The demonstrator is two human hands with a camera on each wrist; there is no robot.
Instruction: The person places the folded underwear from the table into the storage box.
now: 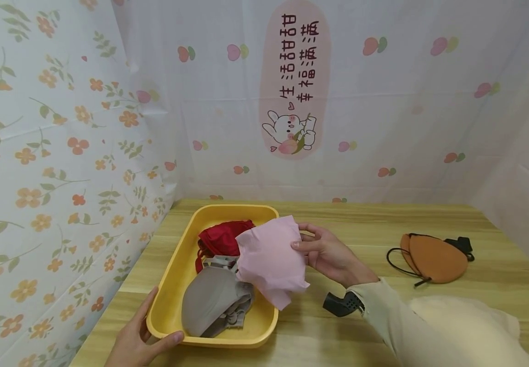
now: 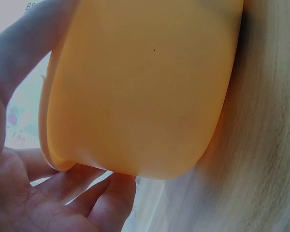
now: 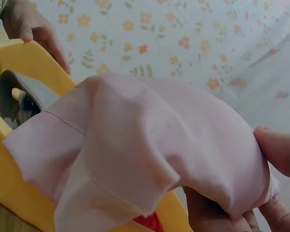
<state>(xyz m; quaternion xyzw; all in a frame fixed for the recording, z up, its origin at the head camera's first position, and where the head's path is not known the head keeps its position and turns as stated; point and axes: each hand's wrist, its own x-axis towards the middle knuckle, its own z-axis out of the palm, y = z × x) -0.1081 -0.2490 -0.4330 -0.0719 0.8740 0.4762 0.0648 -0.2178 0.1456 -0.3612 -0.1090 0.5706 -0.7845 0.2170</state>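
Observation:
My right hand (image 1: 326,252) pinches a thin, soft pink piece of fabric (image 1: 271,260) by its right edge, thumb on the near side. The fabric hangs over the right rim of a yellow plastic bin (image 1: 168,265). In the right wrist view, the pink fabric (image 3: 130,140) shows folds and a fine mesh patch. My left hand (image 1: 137,331) grips the bin's near left corner, its thumb on the near rim. Inside the bin lie a grey folded fabric item (image 1: 209,300) with a rounded smooth side and, behind it, a crumpled red fabric item (image 1: 225,238); the pink fabric partly covers both.
Right of the bin on the wooden table (image 1: 337,346) lies an orange rounded fabric item (image 1: 438,260) with a black cord loop and black strap. A black bent piece (image 1: 339,304) sits at my right wrist. Printed curtains (image 1: 223,102) stand behind and to the left.

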